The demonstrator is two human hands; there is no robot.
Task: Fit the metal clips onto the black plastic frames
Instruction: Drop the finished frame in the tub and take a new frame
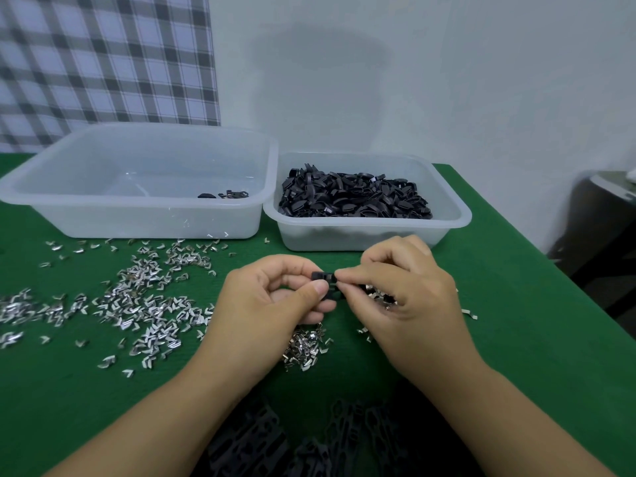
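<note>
A small black plastic frame (325, 277) is held between both hands above the green table. My left hand (272, 297) pinches it between thumb and fingers from the left. My right hand (399, 287) pinches its right end, and several metal clips (378, 295) and a dark piece show in that palm. Loose metal clips (144, 304) lie scattered over the table's left half, with a small heap (304, 346) under my hands. A clear tub (451, 215) at the back right holds a pile of black frames (354, 196).
A larger clear tub (137, 215) at the back left holds a few dark pieces (223, 194). Stacked black frames (261, 438) lie at the near edge between my forearms. The table's right edge (537, 256) drops off beside a dark object.
</note>
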